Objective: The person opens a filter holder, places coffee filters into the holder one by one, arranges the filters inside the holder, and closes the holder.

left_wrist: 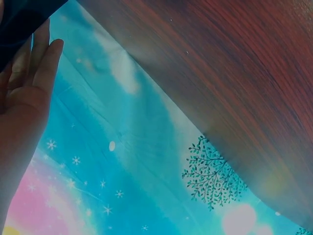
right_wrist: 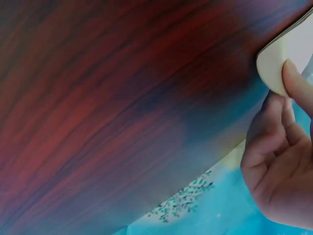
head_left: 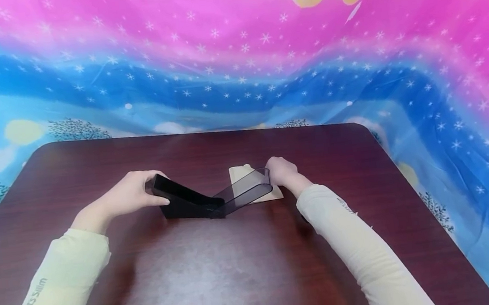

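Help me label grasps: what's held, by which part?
Left grip holds the black case by its outer end; right grip pinches the clear flap likewise.

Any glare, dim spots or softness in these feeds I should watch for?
Head view: a pale glare patch washes out the grain on the near middle of the table; left wrist view: the left hand looks dim, and the black object shows little detail; right wrist view: the wood grain looks soft, darkest toward the top left.
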The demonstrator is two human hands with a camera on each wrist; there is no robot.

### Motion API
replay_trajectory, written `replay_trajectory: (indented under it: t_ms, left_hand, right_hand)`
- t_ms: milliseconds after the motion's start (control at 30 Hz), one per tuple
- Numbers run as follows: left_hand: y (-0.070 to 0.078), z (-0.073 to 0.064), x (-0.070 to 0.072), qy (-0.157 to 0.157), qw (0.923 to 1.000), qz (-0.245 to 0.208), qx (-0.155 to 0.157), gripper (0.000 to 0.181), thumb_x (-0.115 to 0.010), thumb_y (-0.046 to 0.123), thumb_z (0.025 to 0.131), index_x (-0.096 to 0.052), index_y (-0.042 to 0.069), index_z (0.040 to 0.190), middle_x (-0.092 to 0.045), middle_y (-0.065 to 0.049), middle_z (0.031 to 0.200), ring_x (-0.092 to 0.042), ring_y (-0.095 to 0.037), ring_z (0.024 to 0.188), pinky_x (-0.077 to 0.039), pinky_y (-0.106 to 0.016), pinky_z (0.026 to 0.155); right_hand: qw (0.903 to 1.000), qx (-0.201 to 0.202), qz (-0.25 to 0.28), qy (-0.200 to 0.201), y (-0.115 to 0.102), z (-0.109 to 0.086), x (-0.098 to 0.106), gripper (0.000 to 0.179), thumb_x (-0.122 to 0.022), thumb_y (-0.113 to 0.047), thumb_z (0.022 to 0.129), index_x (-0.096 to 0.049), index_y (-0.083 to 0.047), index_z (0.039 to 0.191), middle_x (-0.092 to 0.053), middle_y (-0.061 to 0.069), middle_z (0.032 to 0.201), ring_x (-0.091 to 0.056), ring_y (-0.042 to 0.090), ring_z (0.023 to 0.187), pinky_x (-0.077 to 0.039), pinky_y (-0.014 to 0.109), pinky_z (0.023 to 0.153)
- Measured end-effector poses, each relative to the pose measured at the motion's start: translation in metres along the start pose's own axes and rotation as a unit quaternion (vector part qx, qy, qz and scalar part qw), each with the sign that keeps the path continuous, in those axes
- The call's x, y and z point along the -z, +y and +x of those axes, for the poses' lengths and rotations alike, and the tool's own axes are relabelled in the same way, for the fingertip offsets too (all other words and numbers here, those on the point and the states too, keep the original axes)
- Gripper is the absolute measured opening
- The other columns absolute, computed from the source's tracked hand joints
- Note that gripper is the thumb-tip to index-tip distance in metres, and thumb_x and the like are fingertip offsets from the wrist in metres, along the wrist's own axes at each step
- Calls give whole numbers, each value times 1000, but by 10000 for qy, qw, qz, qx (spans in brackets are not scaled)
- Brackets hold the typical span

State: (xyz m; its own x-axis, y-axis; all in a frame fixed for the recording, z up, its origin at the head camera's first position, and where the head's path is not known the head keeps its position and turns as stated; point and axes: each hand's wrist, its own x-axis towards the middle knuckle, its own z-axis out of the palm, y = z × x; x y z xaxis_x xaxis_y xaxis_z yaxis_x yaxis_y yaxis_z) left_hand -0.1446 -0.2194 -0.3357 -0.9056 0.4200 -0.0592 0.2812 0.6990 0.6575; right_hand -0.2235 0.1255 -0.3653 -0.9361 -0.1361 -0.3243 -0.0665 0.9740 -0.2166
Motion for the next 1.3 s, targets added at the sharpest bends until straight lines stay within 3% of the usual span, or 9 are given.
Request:
replay_trajectory:
  t_ms: [200, 333, 467, 600, 733, 867, 967, 1167, 1300]
  left_hand:
    - [1, 1, -1, 24, 10000, 44, 2, 30, -77, 15, 75, -63, 11, 101, -68, 0, 89, -64, -10, 77, -49, -32, 75]
    - [3, 2, -1, 50, 10000, 64, -11, 29, -77, 14, 75, -63, 11, 100, -68, 0, 88, -63, -11, 77, -49, -33, 76]
    - [4, 4, -2, 90, 9999, 46, -35, 28, -77, 13, 74, -64, 12, 99, -68, 0, 87, -63, -11, 77, -49, -32, 75]
    - [6, 8, -5, 72, 10000, 40, -41, 28, -77, 14, 75, -64, 12, 99, -68, 1, 86, -62, -11, 76, -47, -32, 75]
    - [9, 12, -8, 102, 9999, 93, -80, 27, -77, 16, 75, -64, 13, 98, -69, 2, 85, -60, -10, 77, -45, -32, 77]
    - [11, 15, -10, 146, 9998, 99, -83, 27, -77, 16, 75, -64, 13, 97, -69, 2, 85, -60, -10, 77, -44, -33, 78]
    - [12, 17, -12, 157, 9998, 110, -70, 27, -78, 16, 75, -64, 13, 97, -70, 2, 86, -60, -12, 79, -43, -34, 79]
    - [15, 18, -12, 190, 9996, 194, -31, 26, -77, 17, 75, -63, 12, 96, -69, 1, 87, -58, -15, 81, -42, -35, 79]
    - [15, 18, -13, 147, 9998, 143, -21, 26, -77, 17, 76, -62, 10, 97, -69, -2, 89, -58, -14, 78, -44, -33, 74]
  right_hand:
    - [9997, -235, -60, 85, 20, 4, 3, 43, -51, -7, 84, -32, -18, 47, -20, -6, 48, -18, 11, 49, -24, 26, 46]
    - [9990, -424, -96, 91, 31, 4, 7, 42, -62, -15, 85, -40, -17, 49, -30, -7, 48, -29, 11, 49, -31, 26, 47]
    - [9981, -571, -186, 149, 41, 3, 13, 29, -57, -21, 90, -56, -16, 62, -48, -4, 59, -48, 14, 61, -39, 30, 53]
    - [9981, -607, 89, 86, 51, 2, 19, 33, -50, -23, 95, -53, -15, 64, -41, -3, 58, -41, 14, 57, -34, 28, 51]
    - [9960, -432, 741, 253, 59, -2, 29, 33, -51, -20, 94, -47, -12, 62, -30, -5, 54, -30, 12, 52, -29, 25, 51]
    - [9896, -74, 1185, 808, 65, -10, 42, 20, -55, -18, 90, -68, -4, 84, -60, 6, 71, -47, 16, 63, -39, 26, 60]
    - [9834, 167, 1373, 1172, 68, -17, 54, 24, -57, -17, 90, -70, 0, 101, -68, 15, 94, -57, 20, 74, -44, 27, 66]
    - [9762, 291, 1652, 1371, 62, -30, 77, 20, -59, -17, 89, -69, -2, 98, -68, 15, 86, -63, 24, 69, -45, 25, 62]
    - [9774, 435, 1462, 1461, 55, -40, 89, 20, -58, -17, 90, -69, -2, 97, -68, 14, 81, -61, 22, 65, -43, 26, 61]
